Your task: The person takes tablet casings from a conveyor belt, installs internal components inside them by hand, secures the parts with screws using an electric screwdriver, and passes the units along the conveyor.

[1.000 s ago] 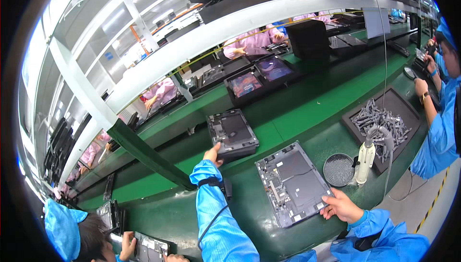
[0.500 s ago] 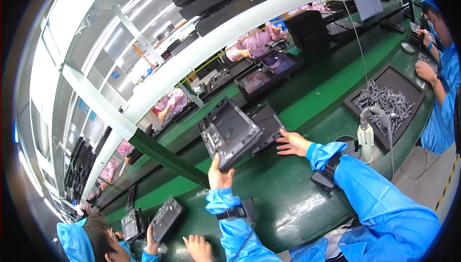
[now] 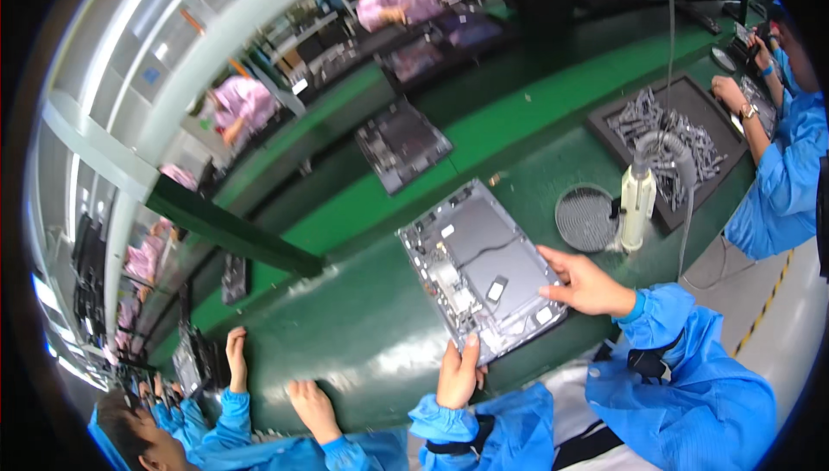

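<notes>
Both my hands grip a flat grey device housing with its inside facing up. A circuit board, a dark cable and a small dark rectangular piece show in it. My left hand pinches its near left corner, thumb on top. At the right edge, my right hand has its thumb over the rim and fingers along the side. Whether the housing rests on the dark green bench is hard to tell. A second opened housing lies beyond it on the bright green strip.
Right of the housing stand a round mesh-topped dish, a cream-coloured tool with a grey hose, and a black tray of small grey parts. A green post rises at left. Co-workers sit on both sides and across the bench.
The tilted housing in my left hand is gone from there; one housing lies on the green strip. My right hand has come nearer, and both hands now hold one housing close to me.
</notes>
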A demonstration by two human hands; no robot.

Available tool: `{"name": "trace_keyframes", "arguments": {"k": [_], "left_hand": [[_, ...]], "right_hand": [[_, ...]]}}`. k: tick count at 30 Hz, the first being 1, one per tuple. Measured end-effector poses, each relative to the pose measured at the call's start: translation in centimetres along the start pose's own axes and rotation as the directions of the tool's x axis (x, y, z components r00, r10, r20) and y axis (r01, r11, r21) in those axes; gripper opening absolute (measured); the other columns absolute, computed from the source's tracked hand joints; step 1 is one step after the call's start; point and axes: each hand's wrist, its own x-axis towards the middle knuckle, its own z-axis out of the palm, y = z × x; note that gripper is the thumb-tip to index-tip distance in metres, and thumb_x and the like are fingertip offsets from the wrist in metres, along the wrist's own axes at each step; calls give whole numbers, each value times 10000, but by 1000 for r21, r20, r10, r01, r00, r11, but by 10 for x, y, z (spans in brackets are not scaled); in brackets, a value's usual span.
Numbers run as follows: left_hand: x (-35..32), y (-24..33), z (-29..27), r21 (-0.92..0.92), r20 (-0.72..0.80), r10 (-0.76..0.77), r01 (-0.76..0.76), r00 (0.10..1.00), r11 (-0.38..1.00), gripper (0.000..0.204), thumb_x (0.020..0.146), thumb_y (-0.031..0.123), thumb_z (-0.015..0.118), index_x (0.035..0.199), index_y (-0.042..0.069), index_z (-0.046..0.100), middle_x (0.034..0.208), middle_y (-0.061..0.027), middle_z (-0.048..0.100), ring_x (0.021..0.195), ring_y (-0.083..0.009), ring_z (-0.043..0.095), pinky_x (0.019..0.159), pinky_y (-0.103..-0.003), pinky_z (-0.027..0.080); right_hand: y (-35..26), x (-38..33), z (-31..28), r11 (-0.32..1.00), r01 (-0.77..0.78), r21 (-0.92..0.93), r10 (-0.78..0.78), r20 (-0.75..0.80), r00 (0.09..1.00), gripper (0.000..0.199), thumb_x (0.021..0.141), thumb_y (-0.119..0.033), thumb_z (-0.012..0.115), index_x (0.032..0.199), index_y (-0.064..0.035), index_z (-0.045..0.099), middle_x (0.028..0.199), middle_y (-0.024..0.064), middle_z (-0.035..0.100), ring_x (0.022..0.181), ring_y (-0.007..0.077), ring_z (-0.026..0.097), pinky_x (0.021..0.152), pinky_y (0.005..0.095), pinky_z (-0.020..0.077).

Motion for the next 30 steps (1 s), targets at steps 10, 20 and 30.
{"name": "trace_keyframes", "arguments": {"k": [10, 20, 30], "left_hand": [[-7, 20, 12, 788, -125, 215, -35, 969, 615, 459, 840, 427, 607, 623, 22, 586, 588, -186, 605, 578, -413, 597, 564, -498, 463], [-16, 21, 16, 619, -157, 323, -162, 933, 768, 289, 813, 216, 690, 639, 15, 578, 506, -89, 558, 439, -193, 521, 452, -319, 415], [-7, 27, 26, -72, -22, 214, -215, 976, 974, 145, 856, 42, 630, 977, -37, 644, 684, -23, 628, 553, -18, 497, 481, -176, 387]], "right_hand": [[-22, 0, 12, 525, 376, -763, -460, 117, 880, 242, 732, -41, 658, 972, -27, 630, 1032, 93, 600, 876, 302, 590, 758, 374, 489], [-28, 16, 18, 623, 198, -757, -121, 156, 980, 242, 690, -138, 751, 839, -37, 590, 836, 89, 597, 681, 274, 618, 595, 376, 481], [-43, 0, 41, 797, 273, -540, -178, 222, 959, 223, 711, -84, 756, 840, -50, 578, 738, 37, 580, 505, 107, 530, 446, 257, 413]]}}
